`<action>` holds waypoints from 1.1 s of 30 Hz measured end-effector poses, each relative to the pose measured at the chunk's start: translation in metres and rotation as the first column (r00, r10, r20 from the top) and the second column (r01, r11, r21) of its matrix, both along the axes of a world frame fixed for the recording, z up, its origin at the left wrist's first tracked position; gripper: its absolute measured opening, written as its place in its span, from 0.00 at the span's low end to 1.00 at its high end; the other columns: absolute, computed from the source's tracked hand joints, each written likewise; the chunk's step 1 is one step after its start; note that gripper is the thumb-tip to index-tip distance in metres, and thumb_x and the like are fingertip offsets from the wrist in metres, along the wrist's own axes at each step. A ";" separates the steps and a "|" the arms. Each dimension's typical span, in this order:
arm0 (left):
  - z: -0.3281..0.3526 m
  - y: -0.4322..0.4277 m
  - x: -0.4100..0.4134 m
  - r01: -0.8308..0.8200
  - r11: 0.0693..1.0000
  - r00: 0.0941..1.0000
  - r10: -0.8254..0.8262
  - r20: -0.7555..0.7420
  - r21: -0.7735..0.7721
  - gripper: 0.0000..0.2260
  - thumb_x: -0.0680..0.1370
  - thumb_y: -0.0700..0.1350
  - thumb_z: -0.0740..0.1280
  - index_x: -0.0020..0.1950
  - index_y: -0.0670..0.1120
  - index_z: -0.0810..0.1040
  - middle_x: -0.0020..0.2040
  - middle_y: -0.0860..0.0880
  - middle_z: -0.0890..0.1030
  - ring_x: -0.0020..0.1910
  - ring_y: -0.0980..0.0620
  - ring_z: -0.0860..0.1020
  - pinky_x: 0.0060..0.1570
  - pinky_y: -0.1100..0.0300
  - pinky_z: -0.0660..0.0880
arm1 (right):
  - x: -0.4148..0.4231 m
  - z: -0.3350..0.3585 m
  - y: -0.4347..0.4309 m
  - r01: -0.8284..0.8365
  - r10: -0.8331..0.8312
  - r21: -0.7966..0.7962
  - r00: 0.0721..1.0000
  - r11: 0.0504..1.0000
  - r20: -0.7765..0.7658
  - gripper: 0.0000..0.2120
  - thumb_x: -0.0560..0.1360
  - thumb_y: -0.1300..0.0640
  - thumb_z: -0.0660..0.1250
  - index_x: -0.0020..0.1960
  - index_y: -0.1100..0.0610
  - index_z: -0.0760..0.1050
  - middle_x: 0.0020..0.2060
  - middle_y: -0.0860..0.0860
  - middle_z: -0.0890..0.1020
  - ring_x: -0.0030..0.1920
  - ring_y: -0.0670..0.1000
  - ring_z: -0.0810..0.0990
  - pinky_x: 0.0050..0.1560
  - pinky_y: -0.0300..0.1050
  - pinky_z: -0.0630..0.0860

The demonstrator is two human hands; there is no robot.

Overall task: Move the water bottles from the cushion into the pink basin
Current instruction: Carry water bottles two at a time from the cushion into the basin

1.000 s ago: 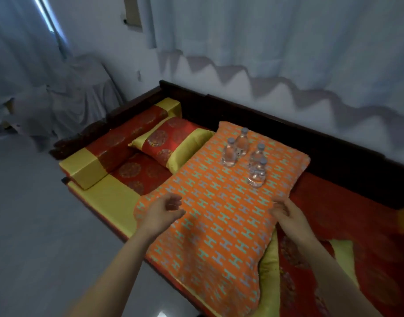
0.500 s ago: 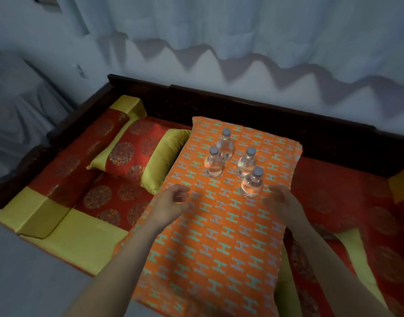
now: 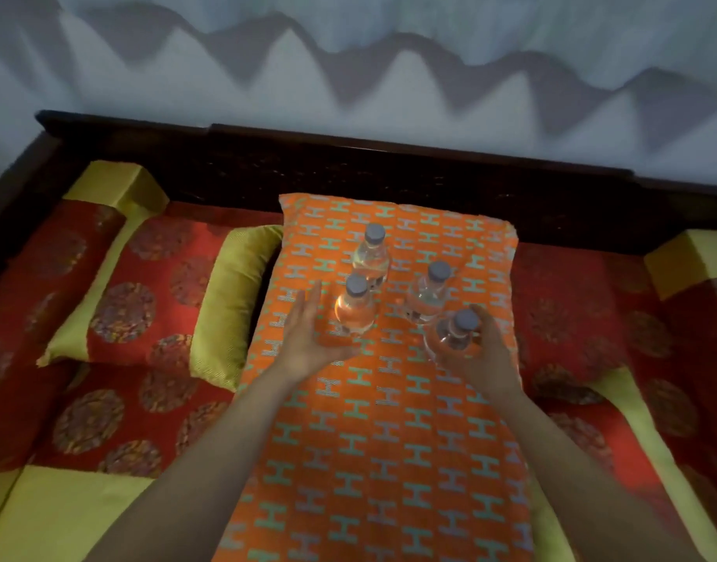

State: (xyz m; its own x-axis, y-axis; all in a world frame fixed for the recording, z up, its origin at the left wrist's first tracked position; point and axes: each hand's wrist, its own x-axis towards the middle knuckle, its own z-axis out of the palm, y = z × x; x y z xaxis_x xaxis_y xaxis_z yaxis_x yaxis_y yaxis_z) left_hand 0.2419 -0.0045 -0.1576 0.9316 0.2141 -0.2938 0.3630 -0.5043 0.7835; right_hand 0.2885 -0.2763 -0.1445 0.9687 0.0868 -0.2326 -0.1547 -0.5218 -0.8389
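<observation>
Orange cushion (image 3: 389, 440) holds four water-filled bottles (image 3: 371, 257); right hand (image 3: 482, 354) grips one.

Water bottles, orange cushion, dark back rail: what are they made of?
water bottles: clear glossy plastic by the look, see-through with bright highlights; grey opaque caps, probably plastic.
orange cushion: woven fabric, matte, printed or woven H pattern, soft rounded edges.
back rail: likely dark wood with a faint sheen; too dim to be sure.
</observation>
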 end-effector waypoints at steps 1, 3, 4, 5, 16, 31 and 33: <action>-0.006 0.000 0.010 0.030 0.999 1.000 -0.030 0.004 -0.026 0.56 0.60 0.54 0.81 0.78 0.57 0.47 0.79 0.47 0.49 0.78 0.49 0.47 0.75 0.48 0.53 | 0.001 -0.004 0.000 -0.005 0.005 -0.010 1.000 1.000 0.013 0.32 0.64 0.49 0.78 0.64 0.47 0.67 0.54 0.42 0.76 0.51 0.42 0.77 0.49 0.44 0.77; -0.015 -0.002 0.027 0.084 0.990 0.996 -0.080 0.040 -0.114 0.55 0.61 0.52 0.81 0.78 0.53 0.49 0.78 0.46 0.55 0.77 0.47 0.53 0.73 0.43 0.59 | 0.002 -0.009 0.001 -0.006 0.008 -0.053 0.999 0.999 0.051 0.28 0.63 0.52 0.79 0.58 0.43 0.68 0.50 0.39 0.77 0.47 0.38 0.77 0.41 0.36 0.73; -0.018 -0.003 0.034 0.102 0.982 0.994 -0.095 0.051 -0.161 0.55 0.60 0.50 0.82 0.78 0.52 0.51 0.77 0.46 0.60 0.76 0.46 0.58 0.71 0.42 0.62 | 0.004 -0.011 0.001 -0.005 0.009 -0.068 0.998 0.998 0.059 0.28 0.62 0.54 0.79 0.55 0.40 0.68 0.48 0.37 0.77 0.45 0.35 0.77 0.40 0.34 0.70; -0.022 -0.005 0.040 0.111 0.973 0.993 -0.102 0.055 -0.201 0.54 0.60 0.48 0.82 0.78 0.51 0.53 0.75 0.47 0.64 0.74 0.46 0.63 0.69 0.41 0.65 | 0.005 -0.014 0.002 -0.006 0.011 -0.075 0.998 0.997 0.065 0.27 0.62 0.57 0.79 0.52 0.39 0.69 0.46 0.36 0.77 0.44 0.34 0.77 0.39 0.33 0.69; -0.040 -0.010 0.050 0.021 0.980 0.994 0.001 0.107 -0.200 0.35 0.63 0.46 0.80 0.65 0.58 0.67 0.51 0.62 0.77 0.49 0.57 0.78 0.46 0.62 0.76 | 0.001 -0.034 0.002 0.073 -0.066 -0.118 0.995 0.990 0.069 0.31 0.61 0.53 0.79 0.58 0.43 0.67 0.47 0.37 0.78 0.44 0.37 0.78 0.37 0.35 0.72; 0.005 0.020 0.001 0.074 0.975 0.984 -0.039 0.172 -0.207 0.27 0.61 0.45 0.82 0.56 0.54 0.76 0.45 0.56 0.83 0.42 0.64 0.80 0.39 0.72 0.74 | -0.029 0.019 -0.011 0.183 -0.191 0.075 0.974 0.980 0.121 0.27 0.61 0.43 0.79 0.56 0.46 0.75 0.44 0.39 0.82 0.45 0.37 0.80 0.40 0.29 0.74; 0.022 0.018 0.004 0.090 0.977 0.980 -0.052 0.194 -0.191 0.27 0.61 0.45 0.82 0.57 0.52 0.76 0.46 0.55 0.82 0.42 0.62 0.80 0.41 0.68 0.75 | -0.030 0.037 -0.014 0.205 -0.216 0.079 0.961 0.976 0.172 0.21 0.62 0.46 0.79 0.52 0.44 0.75 0.41 0.39 0.82 0.42 0.36 0.80 0.38 0.30 0.73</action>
State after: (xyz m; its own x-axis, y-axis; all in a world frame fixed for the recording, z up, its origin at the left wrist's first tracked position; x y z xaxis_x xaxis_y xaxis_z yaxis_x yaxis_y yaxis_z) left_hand 0.2459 0.0137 -0.1353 0.9846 0.1007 -0.1426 0.1693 -0.3514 0.9208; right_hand 0.2587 -0.2907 -0.1075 0.9918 -0.1151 -0.0547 -0.1004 -0.4418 -0.8915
